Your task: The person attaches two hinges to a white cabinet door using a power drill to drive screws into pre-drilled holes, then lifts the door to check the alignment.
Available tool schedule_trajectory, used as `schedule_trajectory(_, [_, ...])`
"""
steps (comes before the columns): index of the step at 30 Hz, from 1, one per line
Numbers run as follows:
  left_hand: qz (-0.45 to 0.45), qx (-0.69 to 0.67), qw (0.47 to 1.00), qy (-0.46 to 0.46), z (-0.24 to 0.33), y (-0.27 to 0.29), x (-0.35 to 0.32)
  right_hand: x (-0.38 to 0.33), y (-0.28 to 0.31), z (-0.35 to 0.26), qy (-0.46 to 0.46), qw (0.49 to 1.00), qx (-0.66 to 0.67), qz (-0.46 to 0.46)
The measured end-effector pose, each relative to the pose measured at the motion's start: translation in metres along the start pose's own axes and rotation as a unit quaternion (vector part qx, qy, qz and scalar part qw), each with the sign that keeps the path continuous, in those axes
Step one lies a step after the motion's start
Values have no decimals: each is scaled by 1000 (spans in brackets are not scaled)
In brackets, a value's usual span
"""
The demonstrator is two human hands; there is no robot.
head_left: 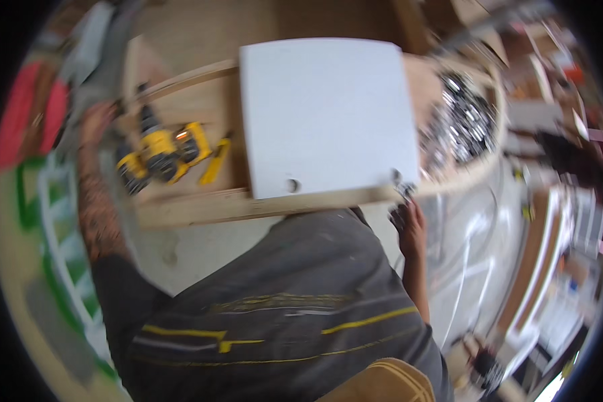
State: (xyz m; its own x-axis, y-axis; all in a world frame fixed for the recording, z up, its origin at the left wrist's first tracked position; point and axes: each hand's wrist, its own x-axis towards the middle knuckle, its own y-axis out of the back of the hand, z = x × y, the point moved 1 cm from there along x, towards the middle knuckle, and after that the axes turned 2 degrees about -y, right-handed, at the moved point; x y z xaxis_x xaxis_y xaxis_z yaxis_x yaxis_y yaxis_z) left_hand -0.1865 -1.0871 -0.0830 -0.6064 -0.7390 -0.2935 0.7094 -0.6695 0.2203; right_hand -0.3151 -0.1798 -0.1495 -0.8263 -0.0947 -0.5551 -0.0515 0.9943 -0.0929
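A white panel (328, 114) lies across a wooden tray-like bench (201, 209), with a round hole near each of its two front corners. At the front right corner, my right hand (413, 224) has its fingers closed on a shiny metal cabinet hinge (404, 190), right by the right hole. My left hand (97, 124) is far out at the left end of the bench, beside a yellow-and-black cordless drill (157, 144). Motion smears its fingers, and whether they hold anything cannot be made out.
A second yellow-and-black power tool (191, 142) and a yellow utility knife (216, 159) lie in the left compartment. Many shiny metal hinges (469, 117) are heaped in the right one. A green-and-white rack (63, 221) stands at left, with stacked boards (536, 261) at right.
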Motion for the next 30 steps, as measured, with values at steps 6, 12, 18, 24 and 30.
schedule_trajectory(6, [-25,131,985,107,5,43,31,11,-24,8,62,998,11,13])
schedule_trajectory(12, [-4,78,990,117,5,67,34,32,-40,13,87,996,-3,23])
schedule_trajectory(18, [-42,51,988,138,10,52,26,38,-47,10,92,991,-30,91])
schedule_trajectory(24, [-55,48,986,150,10,37,20,28,-48,-9,69,976,-142,152])
schedule_trajectory(30, [-102,-77,984,128,-20,49,-4,33,-46,-18,16,980,-157,121])
